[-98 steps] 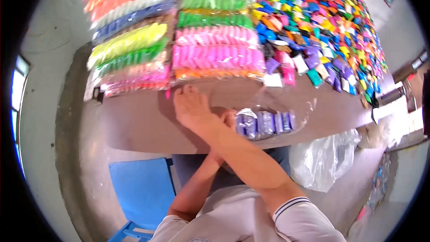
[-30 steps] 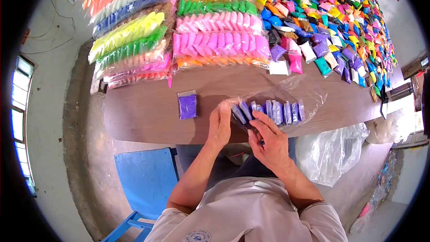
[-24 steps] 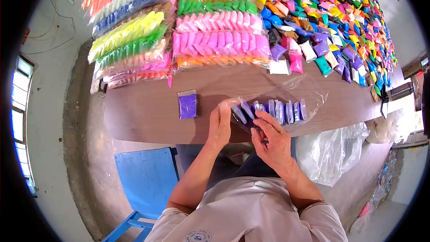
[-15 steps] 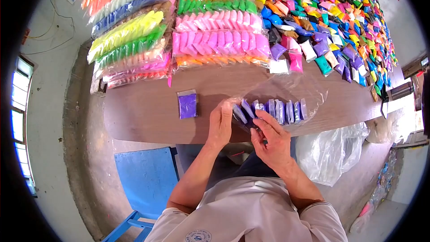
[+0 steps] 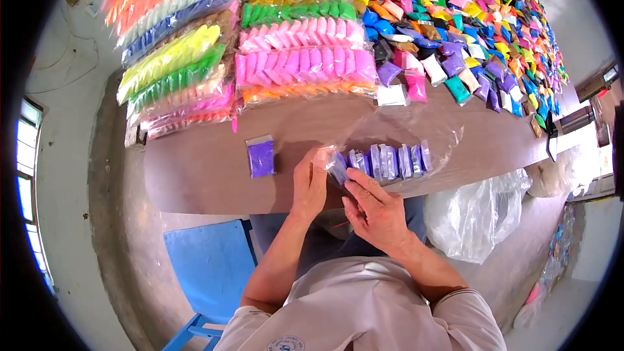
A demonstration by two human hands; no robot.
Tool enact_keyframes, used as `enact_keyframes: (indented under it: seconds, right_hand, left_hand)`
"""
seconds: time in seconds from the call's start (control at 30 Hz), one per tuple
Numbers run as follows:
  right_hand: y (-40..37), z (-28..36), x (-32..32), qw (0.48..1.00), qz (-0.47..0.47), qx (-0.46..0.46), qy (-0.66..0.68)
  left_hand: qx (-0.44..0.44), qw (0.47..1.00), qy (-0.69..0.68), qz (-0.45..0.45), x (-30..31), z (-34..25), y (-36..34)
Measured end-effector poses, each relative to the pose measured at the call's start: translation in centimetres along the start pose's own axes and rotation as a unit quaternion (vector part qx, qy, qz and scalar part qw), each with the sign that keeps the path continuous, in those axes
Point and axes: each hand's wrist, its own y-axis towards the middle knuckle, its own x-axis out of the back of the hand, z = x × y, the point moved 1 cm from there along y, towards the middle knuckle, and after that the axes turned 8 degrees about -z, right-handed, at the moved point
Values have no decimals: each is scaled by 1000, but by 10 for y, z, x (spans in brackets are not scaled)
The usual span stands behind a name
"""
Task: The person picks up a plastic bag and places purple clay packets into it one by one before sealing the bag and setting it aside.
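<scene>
A clear plastic bag (image 5: 448, 144) lies on the table with a row of small purple packets (image 5: 388, 161) standing on edge inside it. At the bag's left end, my left hand (image 5: 309, 185) is closed on the plastic, its fingertips beside the leftmost packets. My right hand (image 5: 380, 213) reaches in from the front, fingertips against the left packets' near edges and thumb apart below them. One loose purple packet (image 5: 261, 157) lies flat to the left of my hands.
Bags of packets in sorted colours (image 5: 305, 65) are stacked along the back left of the brown table (image 5: 195, 175). A large heap of mixed-colour packets (image 5: 468, 45) covers the back right. A blue chair (image 5: 208, 257) stands front left; clear plastic bags (image 5: 478, 214) hang by the front right edge.
My right hand has slid left along the row to its left end, where the packets now stand closer together. My left hand keeps its hold; the whole view has shifted slightly.
</scene>
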Motion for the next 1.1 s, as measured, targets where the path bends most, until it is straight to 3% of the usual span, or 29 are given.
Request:
enact_keyframes:
  seconds: [0.23,0.33,0.83,1.1]
  right_hand:
    - [-13,7,4,997,-48,-60,6]
    - [-16,4,4,998,-16,-52,-10]
    - [-19,3,16,994,-61,-84,-19]
    - [-23,-1,14,995,-35,-83,-38]
  left_hand:
    - [-5,1000,17,-6,0,2,0]
    - [-12,1000,18,-3,1,6,0]
    - [-18,999,34,-7,-1,2,0]
    - [-20,999,28,-8,-1,7,0]
